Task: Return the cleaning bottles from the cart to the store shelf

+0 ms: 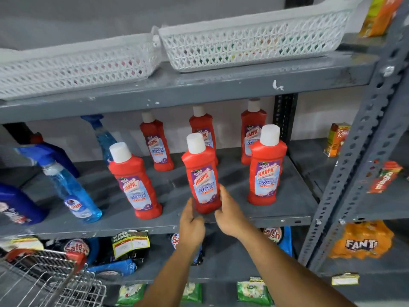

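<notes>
Several red Harpic bottles with white caps stand on the grey middle shelf (pixel 254 220), in a back row and a front row. The middle front bottle (pixel 202 173) stands upright near the shelf's front edge. My left hand (pixel 191 220) lies against its lower left side and my right hand (pixel 229 212) against its lower right side, fingers pointing up along the bottle. Front bottles stand to its left (pixel 132 182) and right (pixel 266 169). The wire cart (pixel 42 278) with red handle corners is at the bottom left; what it holds is hidden.
Blue spray bottles (pixel 73 193) and dark blue bottles (pixel 15 207) fill the shelf's left part. Two white lattice baskets (pixel 250 43) sit on the shelf above. Detergent packs (pixel 130 242) lie on the shelf below. A perforated grey upright (pixel 358 151) borders the right, with drink packs beyond.
</notes>
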### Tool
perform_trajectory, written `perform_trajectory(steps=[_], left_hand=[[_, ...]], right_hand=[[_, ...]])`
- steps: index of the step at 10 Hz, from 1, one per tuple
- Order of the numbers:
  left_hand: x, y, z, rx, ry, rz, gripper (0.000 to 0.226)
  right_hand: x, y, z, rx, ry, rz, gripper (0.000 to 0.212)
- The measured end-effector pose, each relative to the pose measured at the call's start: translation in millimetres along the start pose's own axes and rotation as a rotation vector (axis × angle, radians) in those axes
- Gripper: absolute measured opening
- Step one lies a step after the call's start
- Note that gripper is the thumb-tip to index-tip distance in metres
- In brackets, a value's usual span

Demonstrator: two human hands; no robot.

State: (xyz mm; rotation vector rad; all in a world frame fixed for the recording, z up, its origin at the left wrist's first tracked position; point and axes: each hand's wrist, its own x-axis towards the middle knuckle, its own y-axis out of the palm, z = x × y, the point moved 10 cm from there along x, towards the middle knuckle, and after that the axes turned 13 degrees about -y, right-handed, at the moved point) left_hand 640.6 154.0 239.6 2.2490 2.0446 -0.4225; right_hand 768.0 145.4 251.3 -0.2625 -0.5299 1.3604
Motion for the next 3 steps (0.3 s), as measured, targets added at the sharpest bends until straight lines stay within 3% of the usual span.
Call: perform_trajectory(steps=[2,3], left_hand=[[4.6,-9.8,-1.3,0.123,0.080,0.163,0.080],[-2.3,-43.9,-5.3,0.364,0.162,-0.026,0.068]], right_hand=[[-19.2,14.2,8.9,-0.104,0.010,-0.127,0.076],[-30.4,-14.1,25.0,0.018,-0.048,-0.270,0.068]])
